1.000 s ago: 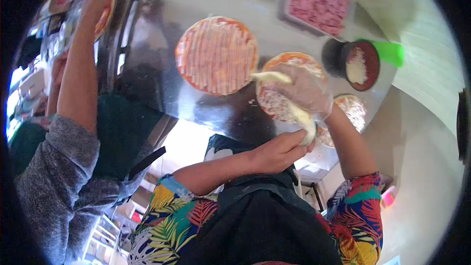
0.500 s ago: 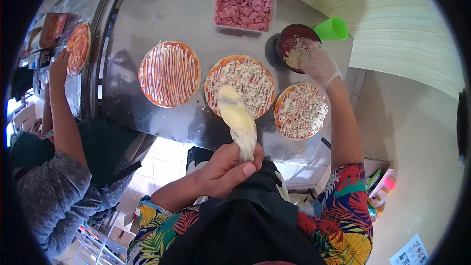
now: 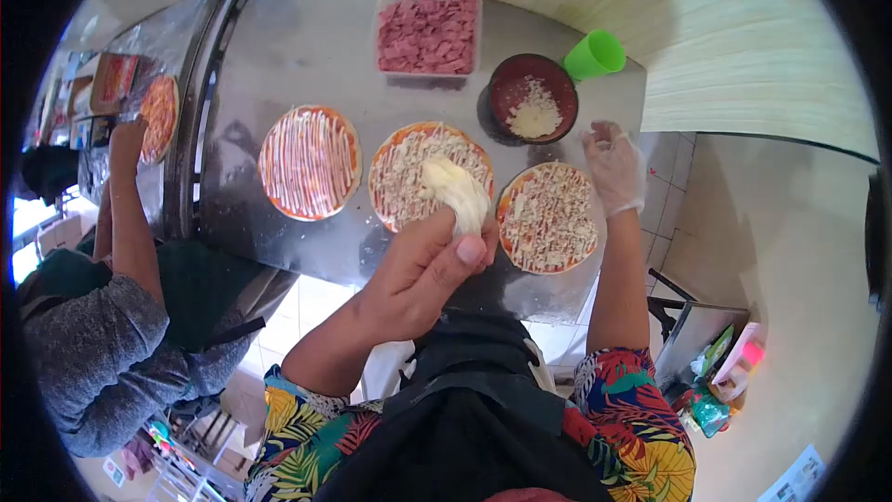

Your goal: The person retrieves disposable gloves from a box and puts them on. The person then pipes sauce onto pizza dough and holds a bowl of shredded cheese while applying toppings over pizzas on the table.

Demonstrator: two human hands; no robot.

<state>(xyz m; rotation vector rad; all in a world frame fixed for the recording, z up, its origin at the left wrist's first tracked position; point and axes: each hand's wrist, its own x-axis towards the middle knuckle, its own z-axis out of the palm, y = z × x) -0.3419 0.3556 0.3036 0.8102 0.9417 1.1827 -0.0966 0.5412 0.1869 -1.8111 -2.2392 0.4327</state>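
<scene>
My bare left hand [image 3: 423, 265] is closed around a clear plastic piping bag [image 3: 457, 188] with pale yellow sauce in it, its tip over the middle pizza [image 3: 390, 202]. In a clear plastic glove, my right hand [image 3: 615, 170] is beside the right-hand pizza [image 3: 548, 223], below the dark bowl [image 3: 503, 84]. Its fingers curl inward; what they hold, if anything, is hidden. Grated cheese [image 3: 536, 114] lies in the bowl. Both these pizzas carry white crumbs over sauce stripes. The left pizza [image 3: 309, 165] shows red sauce with white stripes only.
A clear container of diced pink meat [image 3: 427, 34] stands at the back of the metal table [image 3: 307, 28]. A green cup [image 3: 595, 56] is beside the bowl. On the left, another person's arm [image 3: 130, 191] reaches to a pizza [image 3: 160, 119] on a second table.
My right hand has come out of the bowl and moved down and right of it. My left hand has risen slightly with the piping bag. The camera view has shifted a little.
</scene>
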